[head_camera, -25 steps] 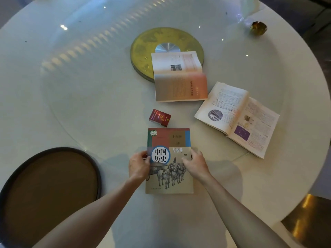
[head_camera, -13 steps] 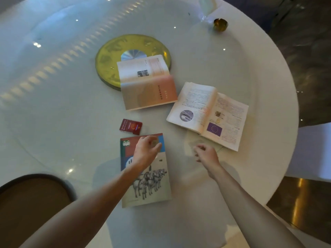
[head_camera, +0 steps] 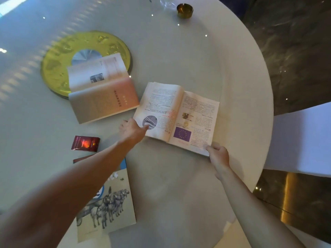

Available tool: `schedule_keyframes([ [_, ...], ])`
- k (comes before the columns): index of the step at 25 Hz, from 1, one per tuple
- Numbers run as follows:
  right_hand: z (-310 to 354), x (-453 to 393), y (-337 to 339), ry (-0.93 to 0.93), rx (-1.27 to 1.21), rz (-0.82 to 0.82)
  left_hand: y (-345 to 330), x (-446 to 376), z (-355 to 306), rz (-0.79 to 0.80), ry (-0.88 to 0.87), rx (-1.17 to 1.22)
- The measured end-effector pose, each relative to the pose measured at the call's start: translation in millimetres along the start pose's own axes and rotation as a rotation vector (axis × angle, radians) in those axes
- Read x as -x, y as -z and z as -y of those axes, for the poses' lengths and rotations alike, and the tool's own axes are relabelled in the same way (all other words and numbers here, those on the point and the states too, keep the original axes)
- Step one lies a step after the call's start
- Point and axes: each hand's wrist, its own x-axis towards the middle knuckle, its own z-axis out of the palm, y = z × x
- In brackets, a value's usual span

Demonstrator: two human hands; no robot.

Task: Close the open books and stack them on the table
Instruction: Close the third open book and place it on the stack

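- Nearest the camera, the closed book with horses on its cover [head_camera: 111,208] is lying flat on the table [head_camera: 179,194], partly crossed by the left forearm; judging by how it lies, it is serving as the base of the stack.
- Just beyond it, a small red packet [head_camera: 85,143] is sitting on the table, apart from every book.
- The right hand [head_camera: 218,154] is pinching the near right corner of the open textbook [head_camera: 177,116], thumb on the page and fingers seemingly curled under the edge, though the underside is hidden.
- The left hand [head_camera: 133,130] is resting loosely spread at the near left corner of that same textbook, fingertips touching the page by the round picture; whether it is gripping the edge cannot be told.
- The step in hand appears to be closing this textbook, which is lying face up with both halves spread, near the table's right rim.
- The next move is calling for one half to be folded over the spine onto the other, then the shut book carried onto the horse-cover one with edges squared.
- Further off, the second open book [head_camera: 102,92] is waiting untouched, its far page overlapping the yellow disc [head_camera: 53,63].
- At the far edge, a small brass dish [head_camera: 184,10] is standing alone; its inside is too dim to tell whether anything is lying in it.
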Motion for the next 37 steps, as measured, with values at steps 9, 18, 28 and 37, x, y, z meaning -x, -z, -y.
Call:
schedule_keyframes([
  [9, -1.9, -17.5, 4.7, -0.047, -0.065, 0.161, -7.8, 7.0, -9.5, 0.071, -0.031, -0.061],
  [18, -5.3, 23.8, 20.1, -0.054, -0.115, 0.321, -17.8, 69.1, -11.3, 0.336, -0.078, 0.250],
  [28, -34.3, 92.9, 25.5, -0.105, -0.265, 0.416, -11.4, 146.6, 7.0, 0.790, -0.434, 0.458],
  [37, -7.0, 152.8, 5.1, -0.075, -0.376, 0.570, 56.0, 164.9, 90.3, 0.505, -0.584, 0.513],
])
